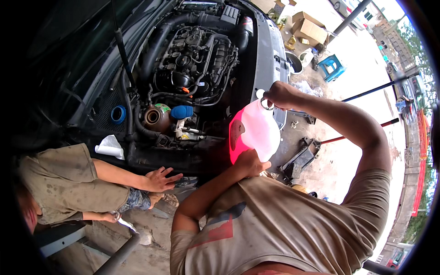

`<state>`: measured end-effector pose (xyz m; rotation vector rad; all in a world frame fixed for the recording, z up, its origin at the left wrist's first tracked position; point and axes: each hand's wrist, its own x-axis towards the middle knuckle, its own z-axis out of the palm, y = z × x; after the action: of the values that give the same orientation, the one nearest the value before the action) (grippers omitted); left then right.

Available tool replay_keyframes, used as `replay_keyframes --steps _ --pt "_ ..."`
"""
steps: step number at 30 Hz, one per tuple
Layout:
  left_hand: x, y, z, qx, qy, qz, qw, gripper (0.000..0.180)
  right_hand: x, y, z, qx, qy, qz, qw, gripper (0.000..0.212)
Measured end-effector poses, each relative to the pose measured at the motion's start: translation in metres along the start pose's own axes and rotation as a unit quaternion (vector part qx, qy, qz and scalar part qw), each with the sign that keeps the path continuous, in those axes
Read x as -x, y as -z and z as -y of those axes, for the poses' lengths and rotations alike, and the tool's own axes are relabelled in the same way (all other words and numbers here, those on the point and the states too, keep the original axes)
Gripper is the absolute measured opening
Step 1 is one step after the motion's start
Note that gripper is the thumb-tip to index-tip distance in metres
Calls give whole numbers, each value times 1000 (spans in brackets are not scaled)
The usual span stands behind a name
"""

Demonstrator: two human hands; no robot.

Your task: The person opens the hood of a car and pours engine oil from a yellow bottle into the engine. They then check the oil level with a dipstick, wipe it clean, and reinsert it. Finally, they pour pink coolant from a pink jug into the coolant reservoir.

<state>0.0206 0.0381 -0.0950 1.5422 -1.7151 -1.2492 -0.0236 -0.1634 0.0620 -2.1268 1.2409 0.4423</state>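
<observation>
A translucent jug of bright pink liquid (255,126) is held up at the front edge of the open engine bay. My right hand (280,96) is closed at the top of the jug, around its handle or neck; the fingers partly hide which. Low on the jug, my left hand (251,163) grips its base, with the fingers curled. To the left of the jug, a brownish round reservoir (158,120) has its mouth uncovered. A blue ring-shaped cap (118,114) lies beyond it, and a blue-lidded part (182,112) stands beside it.
A co-worker's hand (164,179) rests near the fender; their other hand (111,217) holds something white. A white paper (110,147) lies on the car's edge. The engine (195,62) fills the bay. Rightward are a floor jack (300,158), a blue stool (332,68) and a cardboard box (310,28).
</observation>
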Motion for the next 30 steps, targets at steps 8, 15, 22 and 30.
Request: replay_keyframes --steps 8,15,22,30 --pt "2 1 -1 5 -16 -19 1000 36 9 -39 -19 217 286 -276 892 24" --pt "-3 -7 8 -34 -48 -7 998 34 -2 -55 -42 171 593 -408 672 11" --pt "-5 -12 3 -18 -31 -19 999 28 14 -144 -126 -164 331 -520 771 13" --pt "6 4 -12 -19 -49 -75 996 28 1 -151 -85 -725 288 -362 510 23"
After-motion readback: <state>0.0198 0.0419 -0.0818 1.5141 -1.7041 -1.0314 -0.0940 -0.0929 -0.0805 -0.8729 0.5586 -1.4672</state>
